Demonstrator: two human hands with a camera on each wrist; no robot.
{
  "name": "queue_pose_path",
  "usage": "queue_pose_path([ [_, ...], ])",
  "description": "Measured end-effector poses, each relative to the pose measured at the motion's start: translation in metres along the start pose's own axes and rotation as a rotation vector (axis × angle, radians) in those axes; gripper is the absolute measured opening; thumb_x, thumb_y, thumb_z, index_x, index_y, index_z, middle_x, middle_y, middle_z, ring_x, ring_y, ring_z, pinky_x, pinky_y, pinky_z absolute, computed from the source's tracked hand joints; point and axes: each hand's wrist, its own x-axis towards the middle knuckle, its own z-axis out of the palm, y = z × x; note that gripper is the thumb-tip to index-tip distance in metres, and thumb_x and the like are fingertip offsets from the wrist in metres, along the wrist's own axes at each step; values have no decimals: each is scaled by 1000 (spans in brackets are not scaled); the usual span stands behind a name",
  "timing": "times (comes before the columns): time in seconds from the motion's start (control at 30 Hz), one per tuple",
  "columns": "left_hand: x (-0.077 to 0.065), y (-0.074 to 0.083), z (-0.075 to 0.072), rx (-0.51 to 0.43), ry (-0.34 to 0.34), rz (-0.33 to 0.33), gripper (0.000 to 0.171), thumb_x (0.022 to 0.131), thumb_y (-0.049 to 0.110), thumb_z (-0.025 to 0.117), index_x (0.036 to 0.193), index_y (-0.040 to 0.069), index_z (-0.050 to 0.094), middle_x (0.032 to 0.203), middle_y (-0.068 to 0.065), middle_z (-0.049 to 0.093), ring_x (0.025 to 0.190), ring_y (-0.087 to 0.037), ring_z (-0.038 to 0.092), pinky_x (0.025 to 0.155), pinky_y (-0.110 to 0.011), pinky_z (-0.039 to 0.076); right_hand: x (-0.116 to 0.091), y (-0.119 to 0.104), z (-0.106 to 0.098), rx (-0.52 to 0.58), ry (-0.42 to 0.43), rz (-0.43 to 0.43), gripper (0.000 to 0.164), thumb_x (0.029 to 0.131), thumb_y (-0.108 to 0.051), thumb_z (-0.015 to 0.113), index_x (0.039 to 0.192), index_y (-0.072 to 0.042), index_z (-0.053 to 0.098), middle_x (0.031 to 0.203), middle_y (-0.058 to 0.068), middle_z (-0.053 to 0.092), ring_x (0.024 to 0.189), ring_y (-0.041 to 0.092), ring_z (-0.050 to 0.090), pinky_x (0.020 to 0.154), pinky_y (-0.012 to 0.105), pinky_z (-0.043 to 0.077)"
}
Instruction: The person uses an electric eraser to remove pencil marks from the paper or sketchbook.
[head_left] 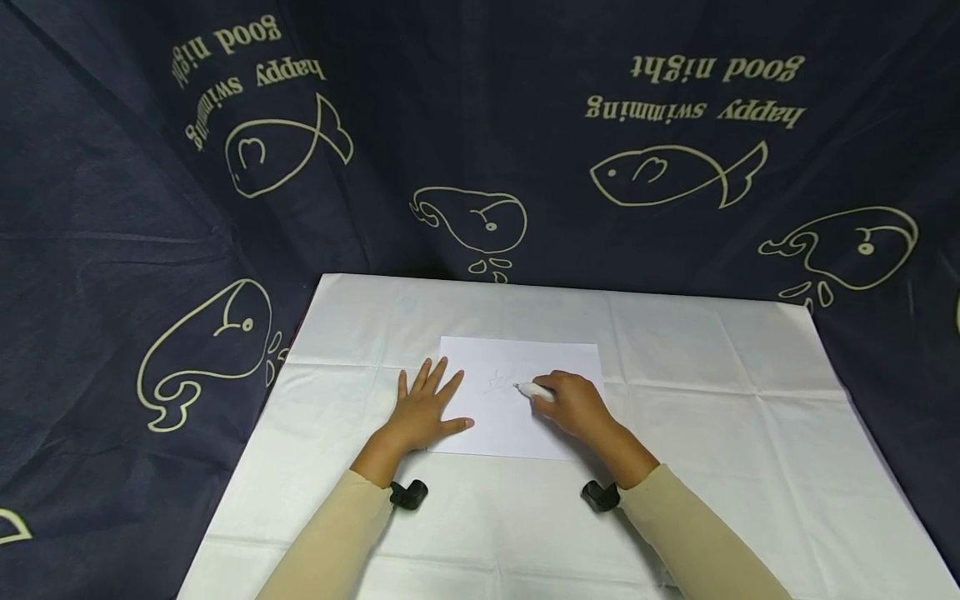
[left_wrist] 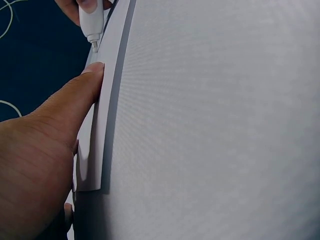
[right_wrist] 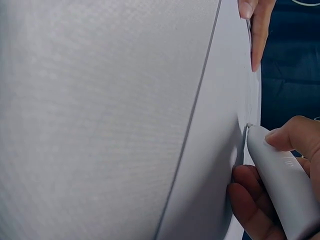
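A white sheet of paper (head_left: 502, 433) lies on the white-covered table, with faint thin strokes (head_left: 497, 382) near its middle. My left hand (head_left: 420, 412) rests on the sheet's left side, fingers spread and thumb out on the paper. My right hand (head_left: 577, 404) grips a thick white pen-shaped tool (head_left: 535, 390), whose narrow tip points left at the strokes. In the right wrist view, thumb and fingers wrap the tool's smooth body (right_wrist: 285, 185), which carries small printed marks. The left wrist view shows its tapered end (left_wrist: 91, 22) close to the paper, beyond my left thumb (left_wrist: 75, 100).
The white tablecloth (head_left: 712, 450) has fold creases and spreads around the sheet. Dark blue fabric (head_left: 465, 100) with fish and whale drawings hangs behind the table and at its sides. Black wrist-worn devices (head_left: 408, 495) sit at both cuffs.
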Motion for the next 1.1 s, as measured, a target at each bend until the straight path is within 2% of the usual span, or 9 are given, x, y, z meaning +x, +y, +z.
queue_pose_path([
  [0.17, 0, 0, 0, -1, 0, 2, 89, 92, 65, 60, 163, 24, 24, 172, -11, 4, 159, -38, -3, 119, -73, -5, 0, 1, 0, 3, -8, 6, 31, 88, -20, 77, 115, -7, 76, 98, 8, 75, 74, 16, 60, 68, 35, 50],
  [0.57, 0, -1, 1, -2, 0, 4, 89, 92, 65, 59, 163, 23, 24, 172, -11, 4, 159, -39, -3, 119, -73, -4, -1, 3, 0, -10, 16, -12, 29, 87, -19, 77, 113, -7, 77, 97, 8, 76, 77, 18, 63, 70, 37, 52],
  [0.83, 0, -2, 2, -3, 1, 4, 90, 92, 66, 59, 163, 23, 24, 172, -11, 4, 159, -38, -3, 119, -73, -4, -1, 2, -1, -12, 11, -5, 29, 87, -20, 77, 113, -7, 77, 100, 9, 76, 85, 24, 69, 76, 43, 55],
  [1.1, 1, -1, 1, 0, -1, 5, 90, 92, 65, 59, 163, 23, 23, 172, -11, 4, 159, -39, -3, 119, -73, -4, -1, 4, -1, -9, 8, 13, 29, 87, -20, 77, 113, -7, 77, 97, 8, 76, 74, 17, 60, 68, 35, 49],
])
